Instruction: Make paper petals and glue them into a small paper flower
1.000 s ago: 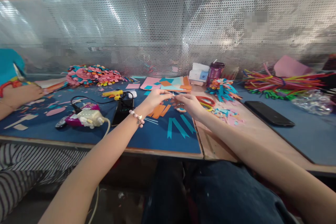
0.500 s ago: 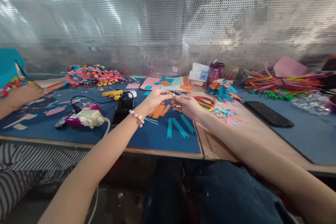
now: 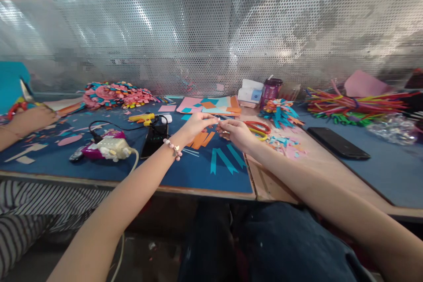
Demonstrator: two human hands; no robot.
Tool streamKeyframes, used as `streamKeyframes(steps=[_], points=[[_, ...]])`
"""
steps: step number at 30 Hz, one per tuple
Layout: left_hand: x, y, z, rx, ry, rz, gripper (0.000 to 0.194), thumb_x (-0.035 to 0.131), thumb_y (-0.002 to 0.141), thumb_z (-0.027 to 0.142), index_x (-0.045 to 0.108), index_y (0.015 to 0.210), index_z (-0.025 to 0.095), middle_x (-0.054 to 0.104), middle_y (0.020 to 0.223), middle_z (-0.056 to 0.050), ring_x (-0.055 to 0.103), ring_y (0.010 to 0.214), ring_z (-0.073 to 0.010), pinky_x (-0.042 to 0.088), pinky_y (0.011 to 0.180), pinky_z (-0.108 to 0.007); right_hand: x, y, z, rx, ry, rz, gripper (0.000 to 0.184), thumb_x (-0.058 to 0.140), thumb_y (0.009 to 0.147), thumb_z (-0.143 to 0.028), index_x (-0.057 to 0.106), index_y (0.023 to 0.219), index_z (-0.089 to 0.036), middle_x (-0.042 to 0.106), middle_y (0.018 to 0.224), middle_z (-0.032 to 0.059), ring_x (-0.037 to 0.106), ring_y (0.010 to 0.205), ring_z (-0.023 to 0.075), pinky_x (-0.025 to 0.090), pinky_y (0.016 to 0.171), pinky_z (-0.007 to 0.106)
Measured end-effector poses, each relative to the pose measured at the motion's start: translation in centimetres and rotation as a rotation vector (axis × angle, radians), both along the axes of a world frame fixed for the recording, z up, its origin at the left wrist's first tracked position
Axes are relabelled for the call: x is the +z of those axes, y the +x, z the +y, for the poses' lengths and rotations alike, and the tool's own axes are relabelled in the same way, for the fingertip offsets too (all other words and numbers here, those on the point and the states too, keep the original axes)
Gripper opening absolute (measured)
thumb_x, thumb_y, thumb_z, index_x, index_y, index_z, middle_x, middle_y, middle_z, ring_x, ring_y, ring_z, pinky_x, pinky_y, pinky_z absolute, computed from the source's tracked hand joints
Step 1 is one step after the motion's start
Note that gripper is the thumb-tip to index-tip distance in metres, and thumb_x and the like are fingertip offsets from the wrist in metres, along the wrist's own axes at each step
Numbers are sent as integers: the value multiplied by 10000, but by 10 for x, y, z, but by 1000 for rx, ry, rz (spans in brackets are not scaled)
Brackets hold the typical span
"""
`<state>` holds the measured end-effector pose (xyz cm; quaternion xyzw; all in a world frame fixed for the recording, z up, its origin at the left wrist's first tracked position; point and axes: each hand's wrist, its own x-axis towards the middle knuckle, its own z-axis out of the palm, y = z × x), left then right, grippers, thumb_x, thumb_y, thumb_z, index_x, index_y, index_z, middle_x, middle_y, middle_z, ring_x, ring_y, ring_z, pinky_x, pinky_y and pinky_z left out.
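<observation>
Both my hands meet over the blue mat, fingertips almost touching. My left hand, with a beaded bracelet at the wrist, is closed in a pinch. My right hand pinches too, close beside it. A tiny whitish thing shows between the fingertips, too small to name. Beneath the hands lie orange paper strips. Nearer me are blue paper strips with notched ends and a few thin white sticks.
Scissors with red and yellow handles lie right of my hands. A paper-strip bundle, purple cup and phone are further right. Left are a power strip, glue gun and a co-worker's hand with scissors.
My hands stay in nearly the same place, with only a slight shift at the fingertips. At the left, the co-worker's hand and scissors have moved slightly.
</observation>
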<state>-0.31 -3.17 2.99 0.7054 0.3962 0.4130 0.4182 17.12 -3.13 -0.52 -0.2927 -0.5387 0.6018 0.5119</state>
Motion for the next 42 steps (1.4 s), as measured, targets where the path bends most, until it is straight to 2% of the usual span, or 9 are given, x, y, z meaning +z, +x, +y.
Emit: streamKeyframes(steps=[7, 14, 21, 28, 35, 42], points=[[-1, -1, 2, 30, -12, -13, 301, 630, 753, 428, 681, 854, 149, 669, 884, -71, 574, 785, -136, 370, 627, -255, -5, -1, 4, -46, 71, -68, 310, 771, 666, -441, 695, 781, -164, 684, 801, 46, 599, 692, 120, 482, 643, 252], [0, -1, 1, 58, -3, -10, 326, 638, 742, 454, 689, 854, 152, 672, 896, -76, 573, 807, -147, 374, 647, -262, -3, 0, 1, -33, 70, -85, 333, 747, 689, -469, 693, 828, -171, 691, 881, 58, 606, 709, 127, 504, 623, 253], [2, 0, -1, 73, 2, 22, 318, 649, 738, 439, 688, 849, 143, 676, 910, -82, 585, 833, -164, 379, 646, -269, -1, -3, -1, -75, 111, -137, 335, 751, 678, -459, 673, 818, -165, 680, 823, 45, 604, 685, 132, 489, 589, 253], [1, -1, 2, 58, 22, 50, 350, 637, 746, 462, 715, 905, 161, 686, 959, -87, 579, 841, -167, 374, 640, -271, 3, -4, -5, -131, 178, -215, 290, 736, 681, -439, 672, 738, -163, 673, 743, 28, 578, 649, 120, 469, 648, 266], [1, -1, 6, 121, 120, -4, 376, 583, 786, 501, 727, 921, 181, 647, 841, -64, 517, 705, -127, 333, 562, -249, 6, -6, -8, -167, 240, -213, 241, 713, 698, -409, 671, 709, -172, 663, 707, 26, 569, 656, 131, 460, 668, 278], [0, -5, 9, 117, 173, 1, 376, 630, 757, 503, 726, 931, 184, 649, 858, -64, 438, 605, -102, 288, 522, -259, 7, -4, -9, -189, 254, -262, 217, 692, 721, -393, 672, 719, -177, 671, 724, 32, 566, 649, 134, 450, 634, 271]])
